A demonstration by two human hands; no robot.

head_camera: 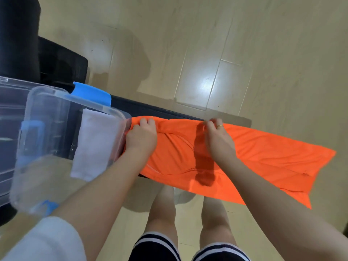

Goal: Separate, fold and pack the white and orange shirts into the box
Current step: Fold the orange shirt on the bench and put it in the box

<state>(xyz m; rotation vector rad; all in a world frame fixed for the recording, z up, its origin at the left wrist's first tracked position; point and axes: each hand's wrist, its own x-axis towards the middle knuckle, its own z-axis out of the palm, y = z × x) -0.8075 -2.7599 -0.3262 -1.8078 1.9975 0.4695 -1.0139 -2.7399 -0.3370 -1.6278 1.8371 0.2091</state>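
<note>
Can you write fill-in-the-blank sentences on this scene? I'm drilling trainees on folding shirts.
1. Both hands, left hand and right hand, grip the bright ____ shirt.
2. The folded ____ shirt lies inside the clear plastic box.
3. The box's latches are ____.

Missing: orange; white; blue

No text, label, brand, number or sign can be read anywhere in the head view. The clear box at the left of the frame, the orange shirt at center right and the folded white shirt inside the box all show plain surfaces with no print that can be made out.
</note>
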